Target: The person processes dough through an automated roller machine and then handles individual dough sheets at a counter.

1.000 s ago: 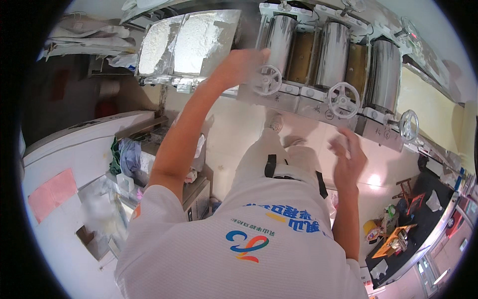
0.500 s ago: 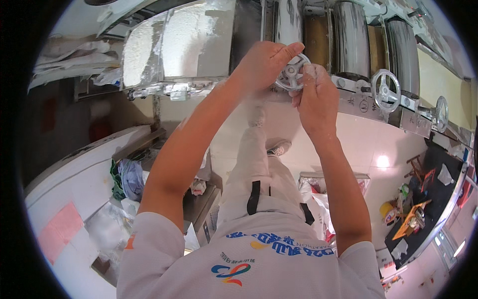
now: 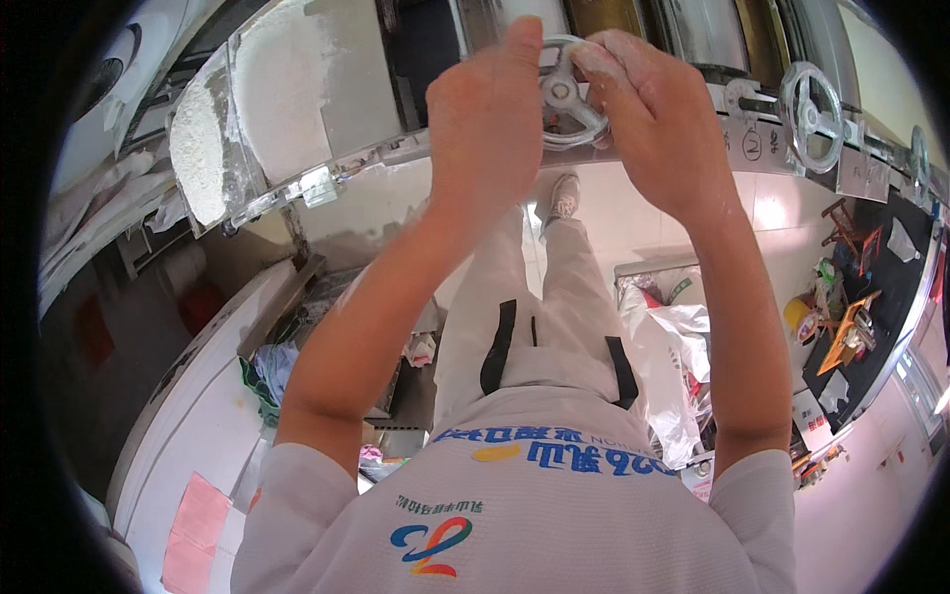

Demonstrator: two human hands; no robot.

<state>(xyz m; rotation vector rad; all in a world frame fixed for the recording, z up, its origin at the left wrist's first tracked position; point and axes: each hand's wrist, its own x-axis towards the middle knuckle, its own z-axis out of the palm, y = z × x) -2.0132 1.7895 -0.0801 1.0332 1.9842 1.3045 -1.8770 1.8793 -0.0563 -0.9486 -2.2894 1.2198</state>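
Note:
A metal handwheel [image 3: 562,91] with spokes sits on the front of a roller machine, between my two hands. My left hand [image 3: 485,124] is at the wheel's left rim, thumb pointing up and fingers curled, partly hidden behind the hand. On the right rim my right hand [image 3: 661,124] is closed, its thumb and forefinger pressed near the wheel's edge. Pale powder dusts the right hand's fingers. Behind the wheel lie the machine's shiny metal rollers [image 3: 698,32].
Two more handwheels stand on the right, a near one [image 3: 811,117] and a farther one [image 3: 920,163]. White powder [image 3: 282,84] covers a metal bed at upper left. Plastic bags [image 3: 658,366] lie below my right forearm. A black table [image 3: 886,262] with tools is at far right.
My view has shifted, so the wheel and machine appear higher and the bed tilts. My left hand has moved from the wheel's top to its left side; the right hand stays on the right side.

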